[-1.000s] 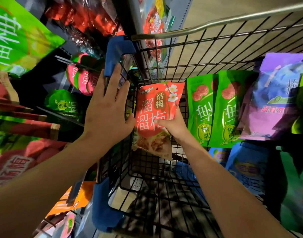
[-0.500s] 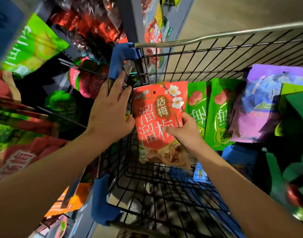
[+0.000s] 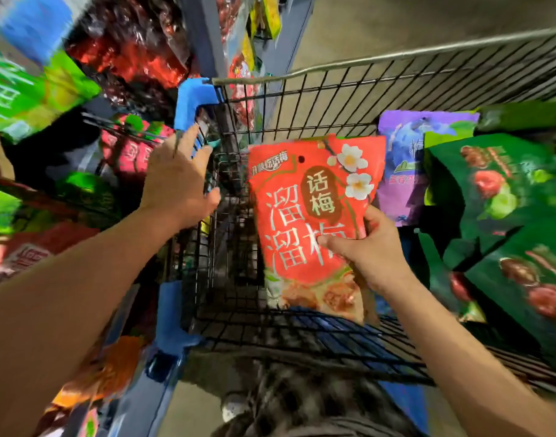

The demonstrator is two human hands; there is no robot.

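My right hand (image 3: 369,250) pinches a red snack bag (image 3: 305,216) with white flowers and large lettering by its right edge, thumb on the front. The bag hangs upright over the inside of a black wire shopping cart (image 3: 333,99). My left hand (image 3: 178,181) rests on the cart's left rim beside a blue corner guard (image 3: 191,99), fingers spread and fairly straight.
In the cart's right side lie a purple bag (image 3: 399,171) and dark green bags (image 3: 497,197). Store shelves on the left hold green (image 3: 24,89), red (image 3: 134,58) and pink snack bags. A second blue corner guard (image 3: 172,313) sits at the near left of the cart.
My right hand has lifted the red bag up and to the right, away from the cart's left wall and in front of the bags inside. My left hand stays on the rim.
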